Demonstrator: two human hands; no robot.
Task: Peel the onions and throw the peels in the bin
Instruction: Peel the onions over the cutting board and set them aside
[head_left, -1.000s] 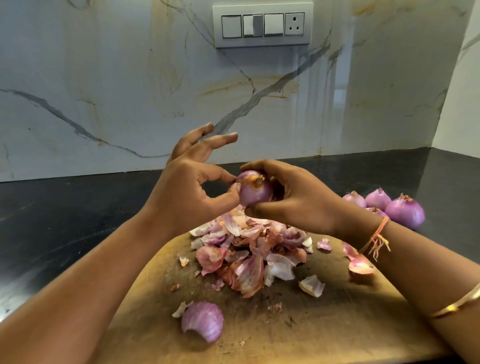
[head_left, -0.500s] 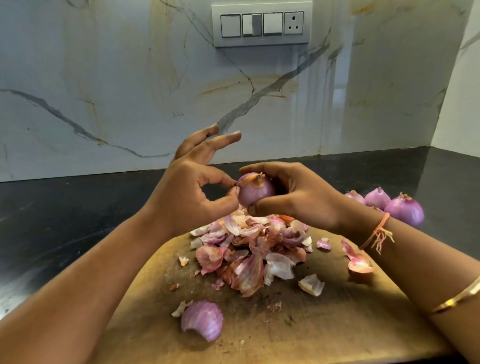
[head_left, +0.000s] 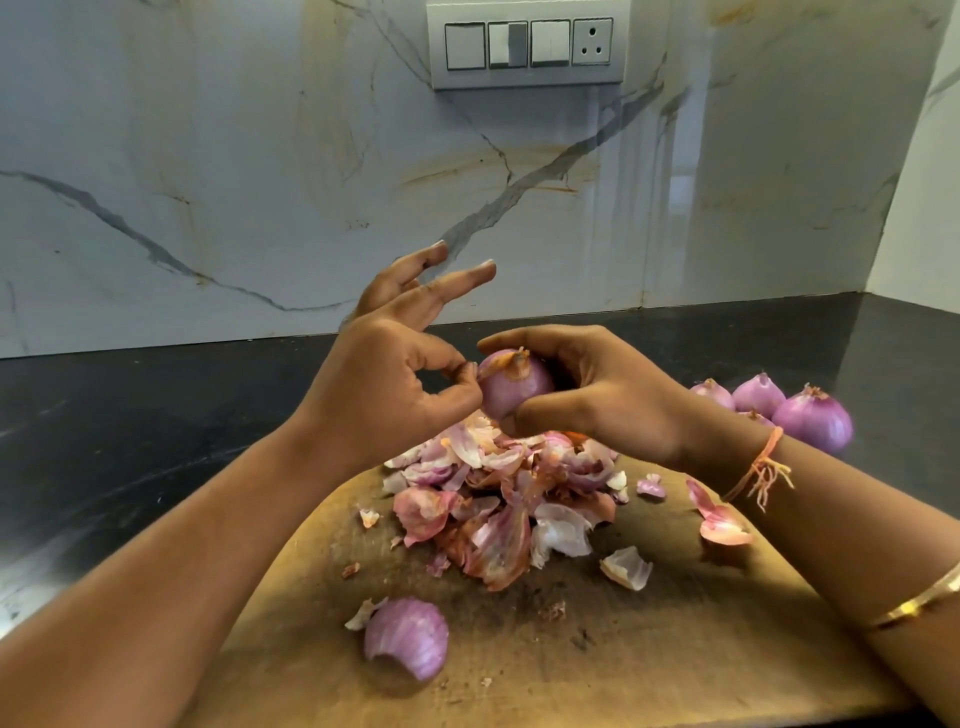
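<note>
The right hand (head_left: 597, 395) is wrapped round a small purple onion (head_left: 511, 387), fingers curled over its far side and thumb underneath, holding it up above the board. A scrap of dry orange-brown skin clings to its top. The left hand (head_left: 384, 384) meets it from the left: thumb and forefinger are pinched together right at the onion's edge, seemingly on a bit of that skin, while the other three fingers fan out and up, away from the work.

Just below the hands is a heap of peels (head_left: 498, 499), pink, white and papery brown, piled on the far half of a wooden chopping board (head_left: 675, 649). A few loose bits lie round it, a curled pink peel (head_left: 719, 522) to the right and a larger hollow purple shell (head_left: 408, 636) on the near side. Beyond the board, on the dark tabletop (head_left: 156, 415) to the right, sits a small cluster of more onions (head_left: 810, 415); whether they are peeled I can't tell from here.

I'd say the peeling step is in hand and well along. The next move looks like a firm tug with the left pinch while the right hand turns the onion. No bin is in sight, so gathering the peels is yet to come.
</note>
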